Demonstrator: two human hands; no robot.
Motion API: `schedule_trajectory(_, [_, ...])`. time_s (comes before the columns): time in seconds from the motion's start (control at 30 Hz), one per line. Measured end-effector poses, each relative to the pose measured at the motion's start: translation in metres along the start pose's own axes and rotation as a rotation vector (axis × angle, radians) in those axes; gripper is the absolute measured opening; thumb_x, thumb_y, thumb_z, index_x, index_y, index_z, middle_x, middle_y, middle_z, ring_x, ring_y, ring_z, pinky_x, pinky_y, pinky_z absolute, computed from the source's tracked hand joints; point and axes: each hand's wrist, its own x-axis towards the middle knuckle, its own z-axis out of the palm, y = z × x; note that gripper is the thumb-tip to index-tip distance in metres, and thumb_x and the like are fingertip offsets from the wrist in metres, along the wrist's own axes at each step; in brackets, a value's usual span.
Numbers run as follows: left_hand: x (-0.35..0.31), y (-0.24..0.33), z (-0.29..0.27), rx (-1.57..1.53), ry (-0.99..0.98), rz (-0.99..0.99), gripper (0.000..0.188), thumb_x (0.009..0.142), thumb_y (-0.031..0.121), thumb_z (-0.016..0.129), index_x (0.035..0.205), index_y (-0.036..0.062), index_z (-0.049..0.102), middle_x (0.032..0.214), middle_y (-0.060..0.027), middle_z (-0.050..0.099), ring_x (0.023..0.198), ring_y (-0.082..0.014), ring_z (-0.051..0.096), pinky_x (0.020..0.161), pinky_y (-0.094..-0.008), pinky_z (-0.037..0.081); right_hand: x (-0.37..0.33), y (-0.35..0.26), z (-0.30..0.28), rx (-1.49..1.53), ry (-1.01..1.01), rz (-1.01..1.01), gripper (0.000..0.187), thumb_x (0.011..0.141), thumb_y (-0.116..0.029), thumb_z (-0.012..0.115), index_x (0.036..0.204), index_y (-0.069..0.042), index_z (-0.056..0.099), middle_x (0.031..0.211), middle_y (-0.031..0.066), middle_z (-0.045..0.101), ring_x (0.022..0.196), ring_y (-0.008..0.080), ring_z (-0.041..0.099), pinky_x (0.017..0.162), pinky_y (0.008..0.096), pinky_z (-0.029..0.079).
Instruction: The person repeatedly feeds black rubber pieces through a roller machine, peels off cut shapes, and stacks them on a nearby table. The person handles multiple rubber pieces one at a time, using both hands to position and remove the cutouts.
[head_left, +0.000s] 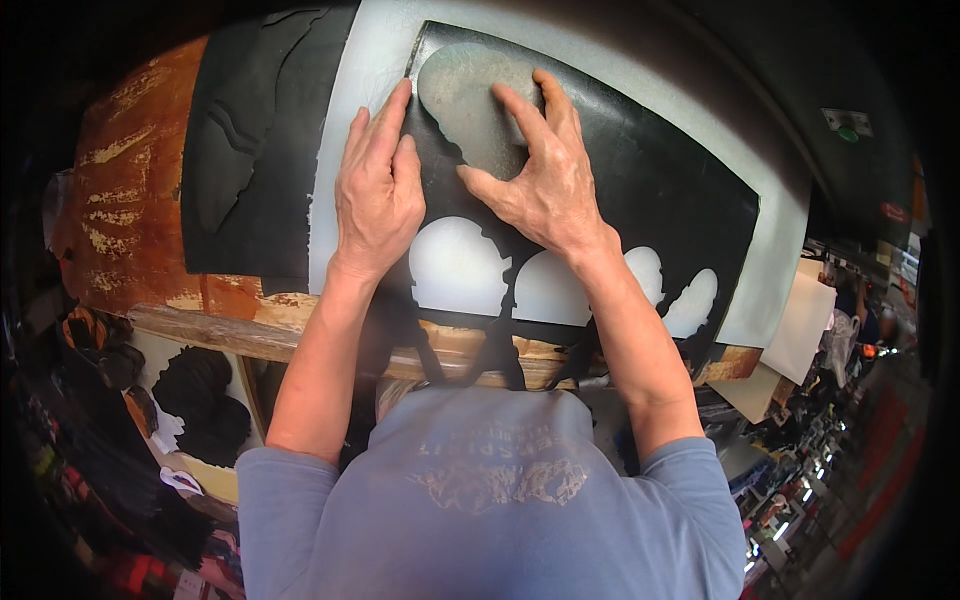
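My left hand (377, 190) lies flat, fingers together, on the black sheet (640, 190), which rests on a pale board (370, 60) on the worktop (130, 200). My right hand (540, 170) is spread, its grip pressing a grey pattern piece (470, 100) onto the sheet's upper left corner. I judge the piece could slip if pressure eases, spoiling the outline beside the cut-out holes (458, 265)

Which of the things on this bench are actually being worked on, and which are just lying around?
In use:
left hand
right hand
grey shaped template
black sheet with cut-out holes
white board underneath

Lying about:
black offcut sheet
pale card pieces
dark pile below the bench
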Motion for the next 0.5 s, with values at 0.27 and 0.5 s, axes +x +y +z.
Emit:
schedule_trajectory(0.27, [0.001, -0.002, -0.002, -0.295, 0.105, -0.176, 0.047, 0.109, 0.0, 0.04, 0.154, -0.0033, 0.053, 0.147, -0.0192, 0.066, 0.136, -0.0281, 0.064, 0.117, -0.037, 0.047, 0.028, -0.011, -0.011, -0.213, -0.083, -0.262, 0.095, 0.063, -0.015, 0.094, 0.15, -0.008, 0.055, 0.147, 0.0361, 0.049, 0.132, 0.0524, 0.053, 0.112, 0.0581, 0.048])
schedule_trajectory(0.5, [0.001, -0.002, -0.002, -0.266, 0.129, -0.13, 0.042, 0.106, -0.003, 0.044, 0.145, -0.004, 0.06, 0.135, -0.0209, 0.073, 0.127, -0.0328, 0.07, 0.113, -0.041, 0.051, 0.029, 0.017, -0.116, -0.63, -0.502, -0.575, 0.084, 0.084, 0.007, 0.068, 0.159, -0.028, 0.052, 0.165, 0.0144, 0.046, 0.155, 0.042, 0.039, 0.129, 0.054, 0.036])
